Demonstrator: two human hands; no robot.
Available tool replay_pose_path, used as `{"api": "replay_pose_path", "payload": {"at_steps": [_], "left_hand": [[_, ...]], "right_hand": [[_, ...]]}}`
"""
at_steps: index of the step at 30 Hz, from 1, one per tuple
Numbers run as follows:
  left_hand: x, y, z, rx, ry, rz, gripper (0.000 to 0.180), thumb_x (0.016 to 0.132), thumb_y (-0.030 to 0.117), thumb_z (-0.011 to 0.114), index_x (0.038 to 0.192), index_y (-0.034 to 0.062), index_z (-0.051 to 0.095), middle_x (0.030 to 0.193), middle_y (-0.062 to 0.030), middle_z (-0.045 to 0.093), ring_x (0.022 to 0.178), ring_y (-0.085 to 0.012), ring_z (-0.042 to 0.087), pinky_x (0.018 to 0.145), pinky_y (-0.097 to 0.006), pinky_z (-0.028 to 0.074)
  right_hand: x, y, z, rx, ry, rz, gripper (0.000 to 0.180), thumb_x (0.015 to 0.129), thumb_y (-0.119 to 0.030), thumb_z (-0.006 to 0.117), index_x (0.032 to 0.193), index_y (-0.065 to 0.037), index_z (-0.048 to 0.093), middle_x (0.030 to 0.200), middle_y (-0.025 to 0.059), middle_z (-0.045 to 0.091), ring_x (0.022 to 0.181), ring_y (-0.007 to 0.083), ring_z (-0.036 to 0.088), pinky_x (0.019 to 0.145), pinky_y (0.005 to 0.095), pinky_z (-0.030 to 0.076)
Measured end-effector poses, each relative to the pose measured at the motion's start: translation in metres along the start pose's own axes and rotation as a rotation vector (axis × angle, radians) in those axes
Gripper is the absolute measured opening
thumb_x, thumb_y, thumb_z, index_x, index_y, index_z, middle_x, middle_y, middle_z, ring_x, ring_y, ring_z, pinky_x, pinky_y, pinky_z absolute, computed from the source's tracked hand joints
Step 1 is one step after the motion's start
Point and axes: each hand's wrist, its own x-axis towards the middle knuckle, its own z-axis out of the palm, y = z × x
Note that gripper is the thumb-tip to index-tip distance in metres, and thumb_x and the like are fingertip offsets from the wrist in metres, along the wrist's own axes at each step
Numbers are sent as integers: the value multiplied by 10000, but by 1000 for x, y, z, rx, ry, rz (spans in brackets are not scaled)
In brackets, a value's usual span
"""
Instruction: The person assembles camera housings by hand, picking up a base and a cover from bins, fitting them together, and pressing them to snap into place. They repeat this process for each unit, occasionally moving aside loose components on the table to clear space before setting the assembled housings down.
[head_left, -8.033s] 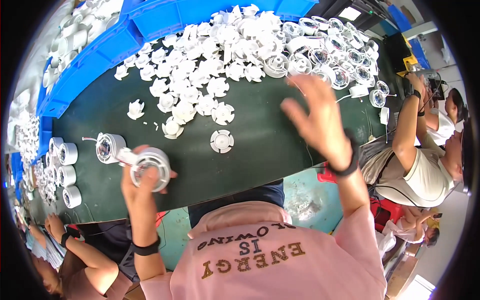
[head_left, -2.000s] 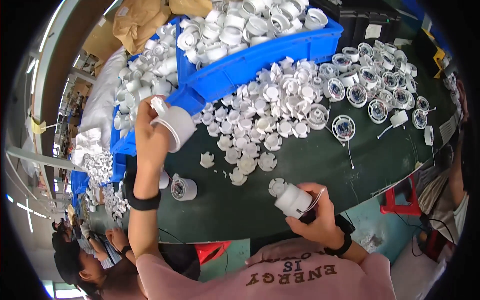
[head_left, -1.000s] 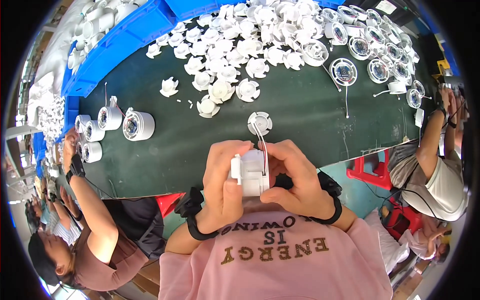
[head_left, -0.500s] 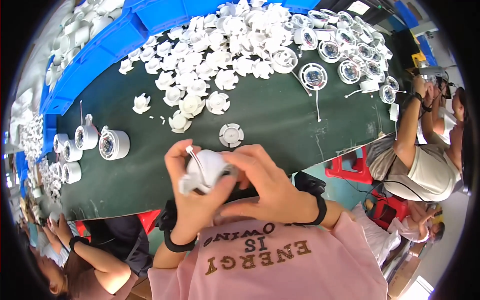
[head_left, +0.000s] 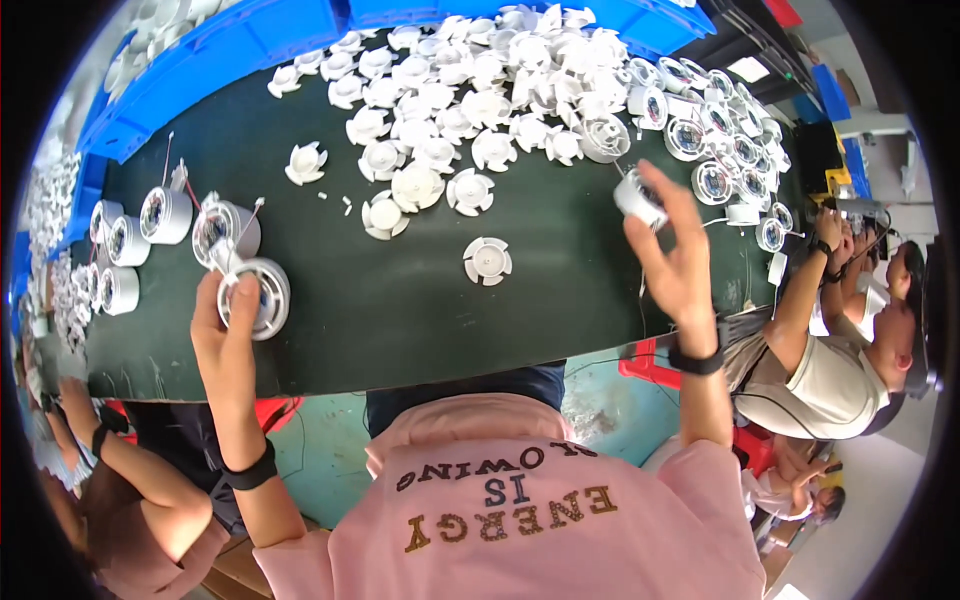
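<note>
At the left of the dark green table my left hand (head_left: 226, 345) is closed on a round white fan housing (head_left: 272, 312), its open ring side showing. Just behind it stands a similar finished-looking housing (head_left: 218, 228) with wires. On the right, my right hand (head_left: 682, 265) grips a round white motor unit (head_left: 642, 198) between thumb and fingers; thin wires hang below it. Between the hands a single white fan wheel (head_left: 487, 261) lies flat on the table.
Many loose white fan wheels (head_left: 485, 108) pile up at the back, before blue bins (head_left: 225, 55). Motor units (head_left: 712, 182) cluster at the back right. Several housings (head_left: 165, 215) stand at the left. Co-workers sit on both sides; a red stool (head_left: 650, 365) is under the table's right edge.
My hands have parted from the middle. The left carried the white housing to the left; the right reached to the back right and took hold of a motor unit.
</note>
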Motion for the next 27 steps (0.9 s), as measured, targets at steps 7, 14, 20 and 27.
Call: {"api": "replay_pose_path", "payload": {"at_steps": [7,14,20,27], "left_hand": [[15,-3,23,-61,147,-11,418,922,272,609,1189,-36,516,1015,-62,589,863,-106,543,696,-229,445],[-41,1,40,-47,318,335,409,917,53,515,1307,-15,411,1345,-125,423,1166,-207,483,846,-261,411],[-73,9,71,-201,67,275,405,832,31,576,1220,-13,469,1288,-187,418,1091,-241,446,835,-309,404],[-66,11,83,-220,-8,258,393,819,18,578,1199,-10,481,1265,-187,437,1044,-238,465,804,-310,416]], "right_hand": [[-18,-75,68,42,-123,-252,471,754,-66,665,1220,-48,603,1165,167,579,1053,319,514,940,390,393],[-39,-6,38,99,-56,31,421,924,-116,532,1331,-16,496,1215,135,540,1069,205,524,954,296,383],[-45,-7,36,235,29,116,447,968,-161,498,1377,4,423,1237,141,508,1074,201,508,931,304,400],[-39,-3,46,58,13,33,445,982,-181,453,1385,2,414,1147,86,533,942,133,491,845,249,398]]}}
